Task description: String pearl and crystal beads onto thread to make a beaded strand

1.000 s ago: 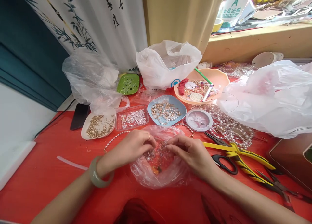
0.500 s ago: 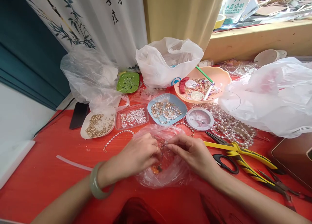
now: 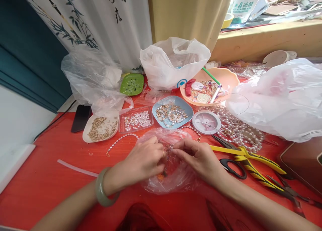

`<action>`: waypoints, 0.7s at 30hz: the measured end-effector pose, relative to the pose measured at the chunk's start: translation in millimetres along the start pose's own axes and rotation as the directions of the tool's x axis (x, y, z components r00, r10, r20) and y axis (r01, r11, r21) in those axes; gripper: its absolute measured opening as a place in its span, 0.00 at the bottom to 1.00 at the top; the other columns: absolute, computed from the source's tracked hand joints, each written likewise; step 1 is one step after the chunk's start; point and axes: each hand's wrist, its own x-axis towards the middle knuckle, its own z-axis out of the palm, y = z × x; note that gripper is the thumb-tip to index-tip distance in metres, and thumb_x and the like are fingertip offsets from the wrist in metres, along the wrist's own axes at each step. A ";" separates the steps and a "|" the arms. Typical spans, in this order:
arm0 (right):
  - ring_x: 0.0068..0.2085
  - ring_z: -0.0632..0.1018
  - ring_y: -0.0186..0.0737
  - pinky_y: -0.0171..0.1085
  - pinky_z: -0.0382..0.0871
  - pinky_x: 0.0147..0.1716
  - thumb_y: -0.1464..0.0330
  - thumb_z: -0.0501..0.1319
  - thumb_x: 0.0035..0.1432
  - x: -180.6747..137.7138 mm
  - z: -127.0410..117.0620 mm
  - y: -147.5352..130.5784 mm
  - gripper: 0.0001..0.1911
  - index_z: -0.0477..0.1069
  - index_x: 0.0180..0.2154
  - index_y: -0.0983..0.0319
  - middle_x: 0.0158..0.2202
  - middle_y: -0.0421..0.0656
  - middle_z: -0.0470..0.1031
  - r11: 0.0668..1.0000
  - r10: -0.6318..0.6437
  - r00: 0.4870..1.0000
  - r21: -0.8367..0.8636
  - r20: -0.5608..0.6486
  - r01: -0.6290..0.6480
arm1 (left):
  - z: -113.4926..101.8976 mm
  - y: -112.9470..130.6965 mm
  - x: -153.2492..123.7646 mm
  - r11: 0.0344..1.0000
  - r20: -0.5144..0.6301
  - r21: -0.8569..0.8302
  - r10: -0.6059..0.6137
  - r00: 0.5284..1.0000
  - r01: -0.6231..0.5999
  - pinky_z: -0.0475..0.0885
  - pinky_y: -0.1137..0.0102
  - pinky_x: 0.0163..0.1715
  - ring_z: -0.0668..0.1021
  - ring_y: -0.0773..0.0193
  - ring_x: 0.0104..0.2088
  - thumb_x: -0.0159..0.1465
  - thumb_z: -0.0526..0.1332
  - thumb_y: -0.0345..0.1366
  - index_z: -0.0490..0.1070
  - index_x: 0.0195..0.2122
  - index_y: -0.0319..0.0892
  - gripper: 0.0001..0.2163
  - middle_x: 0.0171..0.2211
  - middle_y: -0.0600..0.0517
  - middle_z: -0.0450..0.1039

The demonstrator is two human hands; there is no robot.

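My left hand (image 3: 146, 159), a jade-green bangle (image 3: 102, 187) at its wrist, is curled over a clear plastic bag (image 3: 173, 185). What its fingers grip is hidden. My right hand (image 3: 198, 154) faces it across the bag, thumb and forefinger pinched on something tiny and shiny, too small to name. Inside the bag, small orange and dark pieces show under the left hand. Just beyond my hands are a blue dish (image 3: 161, 122) of pearl and gold beaded chains and a clear box (image 3: 123, 130) of loose pearl beads. A short pearl strand (image 3: 120, 139) lies left of the bag.
Yellow-handled pliers (image 3: 259, 172) and black-handled scissors (image 3: 232, 169) lie right of my right hand. Farther back are a white dish (image 3: 87, 132) of gold beads, a round spool (image 3: 206, 115), bead strands (image 3: 248, 135), a peach bowl (image 3: 232, 78) and white plastic bags (image 3: 281, 100).
The bangle has slid slightly toward my left hand as that forearm shifted a little. Both hands stay over the bag with nearly the same grip.
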 end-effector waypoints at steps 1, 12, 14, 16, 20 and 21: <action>0.25 0.72 0.32 0.29 0.65 0.25 0.72 0.58 0.53 -0.2 0.0 -0.2 0.04 0.70 0.27 0.63 0.24 0.39 0.74 1.000 -0.002 1.000 0.001 0.001 0.002 | -1.2 0.0 0.7 0.997 -0.019 -0.069 -0.029 0.999 0.028 0.60 0.68 0.32 0.66 0.61 0.33 0.55 0.58 0.31 0.70 0.25 0.40 0.04 0.26 0.52 0.67; 0.23 0.71 0.31 0.30 0.64 0.23 0.67 0.58 0.54 0.0 1.5 1.7 0.07 0.70 0.29 0.63 0.23 0.40 0.72 0.992 0.066 0.996 0.103 0.055 -0.071 | -14.4 -8.6 11.1 0.347 0.104 -0.902 -0.405 0.908 0.258 0.66 0.73 0.29 0.71 0.70 0.27 0.50 0.64 0.32 0.71 0.28 0.37 0.05 0.27 0.53 0.71; 0.24 0.72 0.31 0.30 0.65 0.23 0.66 0.58 0.54 -0.5 1.3 0.8 0.07 0.69 0.29 0.63 0.23 0.40 0.73 0.986 0.077 0.995 0.139 0.069 -0.086 | -12.7 -9.6 11.7 0.295 0.103 -0.926 -0.397 0.912 0.234 0.65 0.74 0.28 0.71 0.70 0.27 0.50 0.64 0.32 0.71 0.29 0.37 0.06 0.27 0.53 0.71; 0.24 0.72 0.31 0.30 0.65 0.23 0.66 0.58 0.54 -0.9 0.9 -0.7 0.07 0.69 0.30 0.63 0.23 0.40 0.73 0.982 0.086 0.994 0.162 0.074 -0.097 | -10.5 -9.2 12.5 0.252 0.092 -0.946 -0.385 0.918 0.201 0.65 0.74 0.28 0.72 0.71 0.27 0.51 0.64 0.32 0.70 0.30 0.37 0.07 0.28 0.54 0.70; 0.24 0.72 0.31 0.29 0.65 0.23 0.67 0.59 0.53 -0.9 0.8 -3.4 0.05 0.69 0.28 0.63 0.23 0.40 0.73 0.977 0.099 0.993 0.180 0.069 -0.111 | -7.4 -6.4 13.8 0.162 0.098 -0.973 -0.360 0.928 0.166 0.66 0.74 0.28 0.72 0.71 0.27 0.51 0.65 0.33 0.70 0.29 0.36 0.07 0.27 0.54 0.70; 0.24 0.73 0.31 0.30 0.66 0.23 0.67 0.59 0.52 -0.9 0.9 -3.8 0.05 0.69 0.28 0.63 0.23 0.40 0.73 0.976 0.100 0.993 0.189 0.070 -0.112 | -7.0 -5.7 13.9 0.131 0.108 -0.977 -0.365 0.925 0.165 0.65 0.74 0.28 0.71 0.71 0.27 0.50 0.65 0.33 0.70 0.28 0.36 0.07 0.27 0.54 0.69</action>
